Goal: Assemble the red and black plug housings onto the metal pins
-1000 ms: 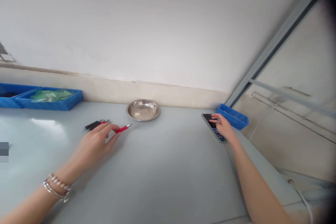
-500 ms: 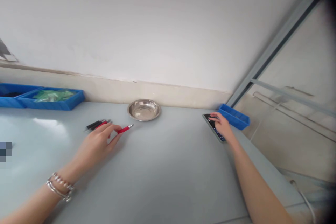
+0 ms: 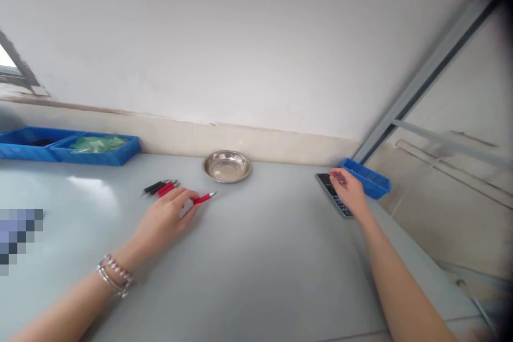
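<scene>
My left hand (image 3: pixel 166 216) pinches a red pen (image 3: pixel 203 198) between thumb and fingertips, its silver tip pointing right. Beside the knuckles, black pens (image 3: pixel 154 187) and red pens (image 3: pixel 166 188) lie together on the table. Over at the right, my right hand (image 3: pixel 348 192) is above a dark calculator (image 3: pixel 340 204) with rows of keys, hiding part of it. Its fingers are bent and drawn together; whether they touch the calculator or hold anything small is unclear. A shiny round metal dish (image 3: pixel 226 177) sits between the two hands, near the wall.
A small blue bin (image 3: pixel 371 192) stands just behind my right hand at the table's edge. Two blue trays (image 3: pixel 116 157) stand at the back left, the nearer one holding green plastic bags (image 3: pixel 98 144). A metal frame (image 3: pixel 377 140) rises at the right.
The view has turned slightly left, so everything sits farther right. The fingers of my right hand, spread over the calculator before, are now drawn together. My left hand keeps the red pen.
</scene>
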Demonstrator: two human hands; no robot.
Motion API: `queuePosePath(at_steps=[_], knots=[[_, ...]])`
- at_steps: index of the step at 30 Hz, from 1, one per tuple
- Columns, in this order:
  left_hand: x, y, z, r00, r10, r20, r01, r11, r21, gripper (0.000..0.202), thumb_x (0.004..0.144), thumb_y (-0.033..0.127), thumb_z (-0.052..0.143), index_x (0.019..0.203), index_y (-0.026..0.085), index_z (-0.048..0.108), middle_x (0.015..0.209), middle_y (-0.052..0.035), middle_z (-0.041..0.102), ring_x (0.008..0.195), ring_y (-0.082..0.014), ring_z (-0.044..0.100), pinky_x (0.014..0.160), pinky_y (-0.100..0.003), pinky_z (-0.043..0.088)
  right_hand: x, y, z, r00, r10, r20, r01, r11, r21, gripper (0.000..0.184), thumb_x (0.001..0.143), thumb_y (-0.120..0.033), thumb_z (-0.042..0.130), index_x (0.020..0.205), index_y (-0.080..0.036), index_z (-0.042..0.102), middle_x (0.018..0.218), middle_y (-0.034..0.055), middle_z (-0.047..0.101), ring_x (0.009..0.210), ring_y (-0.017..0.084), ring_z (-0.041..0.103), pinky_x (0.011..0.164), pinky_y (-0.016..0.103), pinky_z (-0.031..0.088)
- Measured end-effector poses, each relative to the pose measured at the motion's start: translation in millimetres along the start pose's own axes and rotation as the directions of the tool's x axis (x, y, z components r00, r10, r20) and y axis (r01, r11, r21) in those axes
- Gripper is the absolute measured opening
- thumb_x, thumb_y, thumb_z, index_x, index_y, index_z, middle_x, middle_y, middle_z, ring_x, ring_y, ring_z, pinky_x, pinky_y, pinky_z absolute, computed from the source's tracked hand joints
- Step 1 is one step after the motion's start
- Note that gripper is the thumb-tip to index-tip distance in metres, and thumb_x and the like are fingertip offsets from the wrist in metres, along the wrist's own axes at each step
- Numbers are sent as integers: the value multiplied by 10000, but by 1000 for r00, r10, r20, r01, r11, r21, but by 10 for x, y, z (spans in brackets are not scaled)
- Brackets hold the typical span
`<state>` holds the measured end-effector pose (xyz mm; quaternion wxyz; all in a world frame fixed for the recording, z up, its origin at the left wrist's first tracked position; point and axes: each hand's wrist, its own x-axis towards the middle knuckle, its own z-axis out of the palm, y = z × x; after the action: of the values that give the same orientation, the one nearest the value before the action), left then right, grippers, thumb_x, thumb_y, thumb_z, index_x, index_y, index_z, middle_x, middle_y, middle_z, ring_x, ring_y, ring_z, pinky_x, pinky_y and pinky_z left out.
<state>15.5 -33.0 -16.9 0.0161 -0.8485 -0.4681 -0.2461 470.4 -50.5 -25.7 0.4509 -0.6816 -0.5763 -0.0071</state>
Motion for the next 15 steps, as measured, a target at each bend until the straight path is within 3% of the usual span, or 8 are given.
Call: queuePosePath(at_steps=[2,5,8,10,12,15], knots=[[5,62,5,1000,21,13,-21,1000,-7,290,855,392,417,934,187,606,811,-38,635,667,-144,580,610,-253,434,-51,-229,0,999,-9,37,9,1000,-2,219,762,-383,476,822,-198,576,825,87,655,760,227,604,732,376,457],[31,214,-5,994,103,36,-103,995,-16,261,861,346,407,922,180,599,795,-40,627,690,-148,584,618,-253,445,-219,-735,83,969,-68,237,55,997,62,255,801,-416,467,853,-200,592,820,76,658,775,216,599,704,331,443],[73,417,-51,974,219,53,-217,976,-31,236,871,301,395,906,171,588,799,-44,622,709,-152,581,625,-258,452,-460,-1301,241,839,-130,528,51,986,162,285,842,-440,434,871,-207,595,795,40,646,719,170,580,641,274,421],[96,545,-87,961,274,47,-272,962,-39,226,881,276,386,907,168,583,797,-43,616,717,-155,576,636,-268,455,-606,-1585,357,747,-149,648,5,976,219,302,863,-452,411,889,-208,587,730,8,619,617,132,532,581,248,387],[107,643,-101,953,302,24,-301,952,-50,218,889,262,383,907,170,580,796,-40,612,722,-156,570,647,-277,455,-710,-1738,464,707,-192,680,-8,960,280,336,878,-462,388,788,-194,570,662,-10,570,586,113,491,577,236,366],[96,718,-58,950,308,-43,-311,948,-74,193,892,253,395,913,171,568,826,-41,612,740,-153,563,668,-281,454,-787,-1761,587,685,-227,692,-71,925,374,405,897,-474,339,696,-181,533,598,-21,511,555,101,455,558,227,348]])
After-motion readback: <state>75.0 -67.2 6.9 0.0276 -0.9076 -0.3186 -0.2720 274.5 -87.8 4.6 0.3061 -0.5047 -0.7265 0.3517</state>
